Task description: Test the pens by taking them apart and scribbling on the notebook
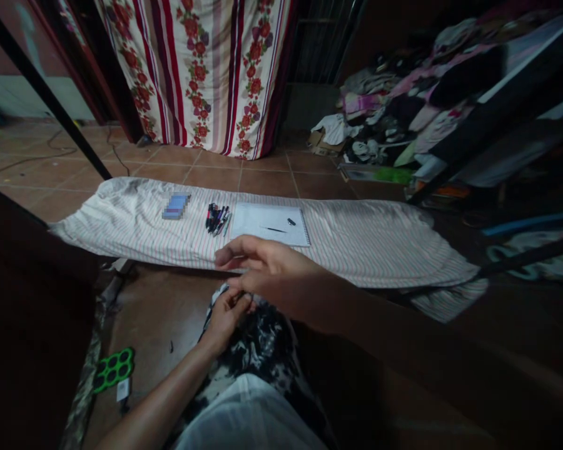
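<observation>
My right hand (267, 265) is raised in front of the cloth-covered surface. Its fingers are curved and stand apart from the thumb, with nothing seen between them. Below it, over my lap, my left hand (228, 315) has thumb and fingers drawn together; whatever they may hold is hidden. Beyond the hands lies a spiral-bound pad (253, 215) with a blank-looking white page. On the page rest a thin dark pen (276, 230) and a small black piece (291, 222), perhaps a cap. Several pens (217, 219) lie bunched left of the pad.
A striped cloth (366, 240) covers the long, low surface, with a blurred blue box (176, 206) on its left part. Dark poles rise at both ends. A green toy-like object (114, 370) lies on the tiled floor. Clothes (403, 100) are heaped behind, right of a flowered curtain (199, 75).
</observation>
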### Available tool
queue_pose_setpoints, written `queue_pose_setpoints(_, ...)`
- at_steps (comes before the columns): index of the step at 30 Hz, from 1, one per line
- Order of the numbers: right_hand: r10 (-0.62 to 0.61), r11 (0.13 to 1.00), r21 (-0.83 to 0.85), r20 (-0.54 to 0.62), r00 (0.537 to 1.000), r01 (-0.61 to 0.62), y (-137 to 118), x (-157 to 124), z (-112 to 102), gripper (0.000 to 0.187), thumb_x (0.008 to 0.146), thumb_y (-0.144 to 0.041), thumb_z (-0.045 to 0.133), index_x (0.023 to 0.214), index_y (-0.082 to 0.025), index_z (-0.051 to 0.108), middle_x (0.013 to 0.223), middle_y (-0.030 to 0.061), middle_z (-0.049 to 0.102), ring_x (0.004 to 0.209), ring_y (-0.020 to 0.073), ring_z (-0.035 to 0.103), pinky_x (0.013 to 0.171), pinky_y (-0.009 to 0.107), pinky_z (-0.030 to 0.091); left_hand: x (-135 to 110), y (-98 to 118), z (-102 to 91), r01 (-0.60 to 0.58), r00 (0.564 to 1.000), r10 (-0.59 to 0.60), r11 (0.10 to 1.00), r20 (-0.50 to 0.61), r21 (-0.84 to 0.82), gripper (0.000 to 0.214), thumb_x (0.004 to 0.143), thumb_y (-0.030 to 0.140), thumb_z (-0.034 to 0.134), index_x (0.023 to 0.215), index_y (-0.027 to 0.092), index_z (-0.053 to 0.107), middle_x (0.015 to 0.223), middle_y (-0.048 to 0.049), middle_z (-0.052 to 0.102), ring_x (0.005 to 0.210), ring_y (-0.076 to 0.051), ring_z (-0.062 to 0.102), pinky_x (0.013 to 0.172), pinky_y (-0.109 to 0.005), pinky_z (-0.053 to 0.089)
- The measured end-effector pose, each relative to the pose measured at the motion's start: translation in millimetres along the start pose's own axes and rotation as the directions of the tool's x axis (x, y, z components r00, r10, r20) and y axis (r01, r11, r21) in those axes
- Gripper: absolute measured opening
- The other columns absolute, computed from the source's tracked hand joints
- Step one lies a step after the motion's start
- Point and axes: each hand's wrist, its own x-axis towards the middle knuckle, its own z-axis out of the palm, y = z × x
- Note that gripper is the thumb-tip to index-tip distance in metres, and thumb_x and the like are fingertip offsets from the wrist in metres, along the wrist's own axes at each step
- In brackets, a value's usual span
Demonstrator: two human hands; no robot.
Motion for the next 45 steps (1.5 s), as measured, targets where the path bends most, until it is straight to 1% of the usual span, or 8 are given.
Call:
queue_pose_setpoints(7, 0.138, 0.941, 0.328, -0.141, 0.98, -0.085, 33.6, 27.8, -44.7, 0.018, 0.069, -0.004, 0.051, 0.078, -0.017, 0.059, 0.093, 0.0028, 0.059, 0.095, 0.0131, 0.057, 0.086, 0.028, 0.045, 9.0, 1.2, 9.9, -0.101, 0.981, 0.111, 0.992, 0.161, -0.074, 0.027, 0.069, 0.036, 0.065, 0.084, 0.013, 0.064, 0.059, 0.0006, 0.058, 0.057, -0.011, 0.05, 0.058, -0.022, 0.037)
queue_pose_setpoints(15, 0.179, 0.952, 0.288, -0.263, 0.948, -0.099, 87.0, 48.4, -97.3, 0.015, 0.073, -0.023, 0.059, 0.086, -0.017, 0.057, 0.086, 0.0047, 0.064, 0.071, 0.0091, 0.06, 0.065, 0.02, 0.047, 19.8, 6.1, 18.0, -0.101, 0.985, 0.116, 0.988, 0.131, -0.115, 0.031, 0.066, 0.039, 0.067, 0.082, 0.012, 0.064, 0.056, 0.0019, 0.056, 0.054, -0.01, 0.047, 0.056, -0.021, 0.035)
queue_pose_setpoints(18, 0.144, 0.987, 0.133, -0.433, 0.89, -0.095, 127.0, 68.9, -125.8, 0.015, 0.072, -0.028, 0.059, 0.08, -0.015, 0.057, 0.073, 0.0025, 0.061, 0.056, 0.0077, 0.055, 0.054, 0.019, 0.044, 24.7, 8.4, 19.7, -0.073, 0.988, 0.085, 0.992, 0.126, -0.101, 0.035, 0.064, 0.041, 0.069, 0.083, 0.012, 0.065, 0.056, 0.0013, 0.056, 0.055, -0.01, 0.048, 0.056, -0.021, 0.035)
queue_pose_setpoints(20, 0.002, 0.984, -0.15, -0.543, 0.84, -0.099, 153.7, 84.7, -143.0, 0.016, 0.073, -0.027, 0.055, 0.084, -0.015, 0.058, 0.069, 0.001, 0.06, 0.056, 0.0099, 0.055, 0.052, 0.021, 0.043, 28.9, 8.9, 19.1, -0.05, 0.991, 0.062, 0.993, 0.116, -0.106, 0.037, 0.063, 0.042, 0.069, 0.084, 0.012, 0.065, 0.056, 0.0013, 0.056, 0.056, -0.011, 0.048, 0.056, -0.021, 0.035)
queue_pose_setpoints(23, -0.049, 0.945, -0.286, -0.6, 0.799, -0.157, 184.5, 108.1, -161.3, 0.018, 0.072, -0.019, 0.052, 0.088, -0.016, 0.059, 0.076, 0.0021, 0.061, 0.066, 0.0128, 0.057, 0.061, 0.024, 0.045, 37.5, 7.3, 16.6, -0.017, 0.995, 0.027, 0.995, 0.092, -0.101, 0.038, 0.063, 0.041, 0.07, 0.087, 0.013, 0.065, 0.061, 0.0, 0.059, 0.059, -0.012, 0.051, 0.058, -0.022, 0.037)
queue_pose_setpoints(30, -0.101, 0.751, -0.578, -0.576, 0.811, -0.318, 213.2, 156.9, -167.1, 0.026, 0.078, -0.014, 0.047, 0.096, -0.016, 0.065, 0.099, 0.009, 0.061, 0.092, 0.0187, 0.057, 0.084, 0.029, 0.04, 52.9, -2.3, 16.0, -0.015, 0.999, 0.018, 0.996, 0.032, -0.092, 0.038, 0.063, 0.043, 0.069, 0.088, 0.015, 0.067, 0.062, 0.0005, 0.061, 0.062, -0.013, 0.053, 0.062, -0.023, 0.041)
queue_pose_setpoints(37, -0.058, 0.572, -0.703, -0.548, 0.834, -0.422, 230.7, 192.4, -164.7, 0.024, 0.08, -0.017, 0.05, 0.1, -0.02, 0.064, 0.105, 0.0096, 0.057, 0.095, 0.0193, 0.055, 0.078, 0.027, 0.04, 60.4, -9.9, 8.2, 0.037, 0.997, -0.04, 0.999, 0.07, 0.039, 0.039, 0.065, 0.047, 0.066, 0.089, 0.016, 0.067, 0.065, -0.0012, 0.062, 0.067, -0.015, 0.055, 0.064, -0.023, 0.042)
queue_pose_setpoints(45, -0.042, 0.553, -0.711, -0.544, 0.838, -0.434, 230.4, 195.8, -170.1, 0.02, 0.083, -0.016, 0.045, 0.09, -0.016, 0.064, 0.1, 0.0116, 0.061, 0.104, 0.021, 0.048, 0.089, 0.03, 0.032, 64.7, -13.6, 7.4, 0.04, 0.996, -0.045, 0.997, 0.079, 0.071, 0.039, 0.065, 0.047, 0.066, 0.089, 0.016, 0.068, 0.068, -0.0022, 0.062, 0.068, -0.016, 0.054, 0.065, -0.023, 0.042)
